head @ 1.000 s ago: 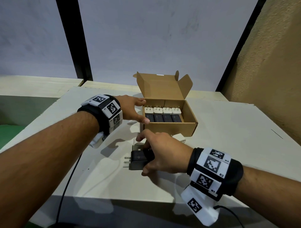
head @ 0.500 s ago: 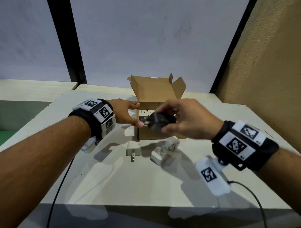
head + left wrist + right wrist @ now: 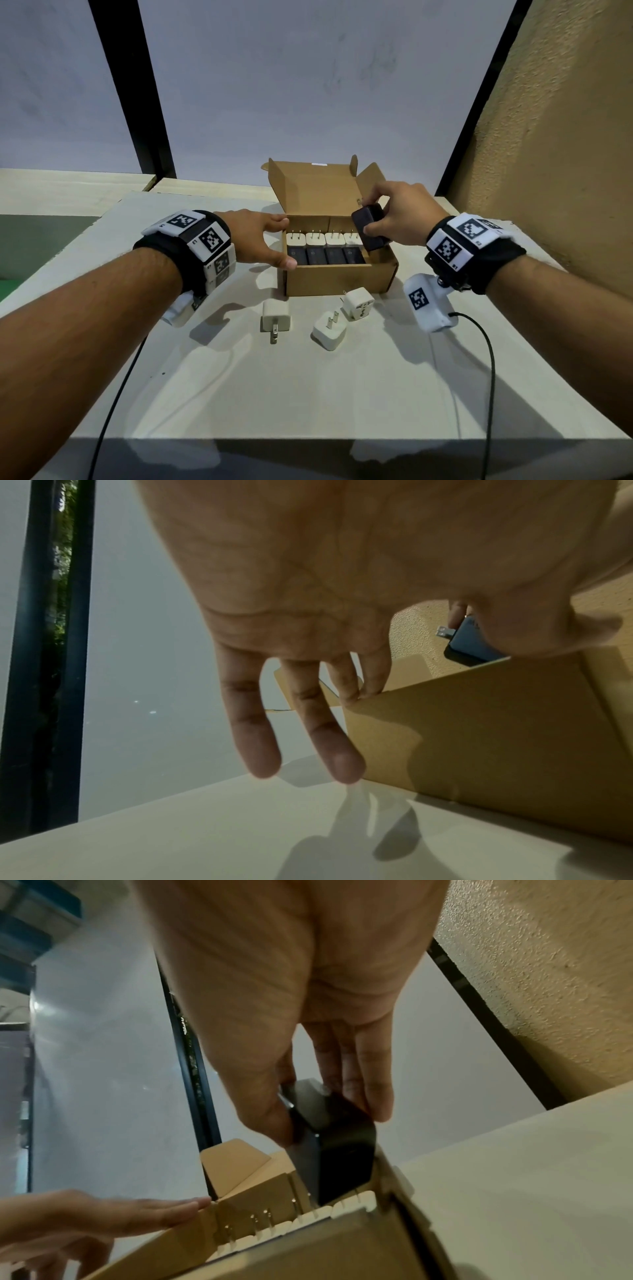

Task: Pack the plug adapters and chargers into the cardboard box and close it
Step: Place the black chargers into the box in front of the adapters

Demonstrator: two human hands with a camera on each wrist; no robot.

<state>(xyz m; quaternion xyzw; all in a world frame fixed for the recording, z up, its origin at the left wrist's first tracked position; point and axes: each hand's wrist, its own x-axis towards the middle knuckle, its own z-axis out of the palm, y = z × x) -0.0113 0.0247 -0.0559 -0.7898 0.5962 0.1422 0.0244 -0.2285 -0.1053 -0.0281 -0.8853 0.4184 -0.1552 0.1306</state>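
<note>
We rest our left hand (image 3: 260, 240) against the left wall of the cardboard box (image 3: 339, 279), fingers straight and relaxed: the thumb lies at the near left corner of the box and the fingertips (image 3: 371, 688) touch its far left corner, gripping nothing. The box stands toward the far edge of the table (image 3: 308, 383), lid flap raised behind it. Inside we see a far row of white chargers (image 3: 323, 238) with prongs pointing up and a near row of black chargers (image 3: 325, 255) just in front of them, the two rows touching.

On the table just before the box's front wall lie three loose white pieces: a white charger (image 3: 275, 316) on the left with its prongs toward the near edge, a white plug (image 3: 329, 331) in the middle with prongs tilted up, and a white adapter (image 3: 358, 303) on the right, nearest the box.

Our right hand (image 3: 399, 219) pinches a black charger (image 3: 368, 226) between thumb and fingers, tilted, over the right end of the box; its lower end dips just inside the right wall, above the white row.
</note>
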